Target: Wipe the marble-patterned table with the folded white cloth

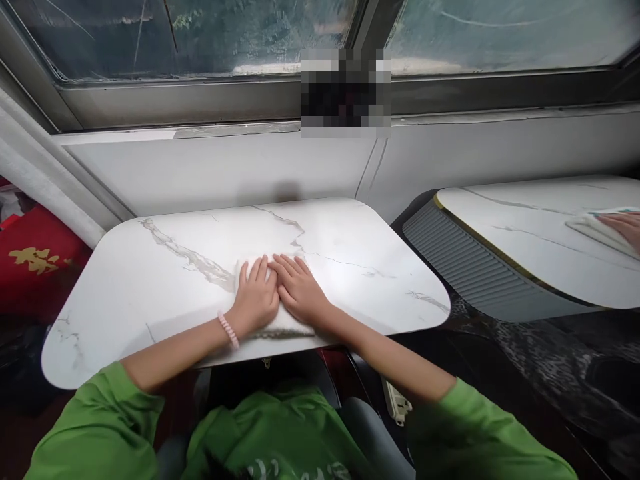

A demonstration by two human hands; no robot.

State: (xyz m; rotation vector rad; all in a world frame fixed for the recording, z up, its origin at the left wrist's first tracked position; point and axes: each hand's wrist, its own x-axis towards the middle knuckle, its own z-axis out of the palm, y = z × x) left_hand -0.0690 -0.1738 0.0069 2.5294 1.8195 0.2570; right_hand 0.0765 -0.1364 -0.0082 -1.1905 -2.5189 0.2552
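Observation:
A folded white cloth lies on the white marble-patterned tabletop, close to its front edge. Flat on top of the cloth rests my left hand, fingers stretched forward, a pink coiled band at the wrist. Beside it, touching it at the thumbs, my right hand also presses down on the cloth with its fingers extended. Neither hand grips the cloth; both lie over it. Much of the cloth is hidden under my palms.
To the right stands a second marble-patterned table with a ribbed grey side. Another person's hand rests there on a white cloth. A wall and window rise behind my table. A red bag is at the left.

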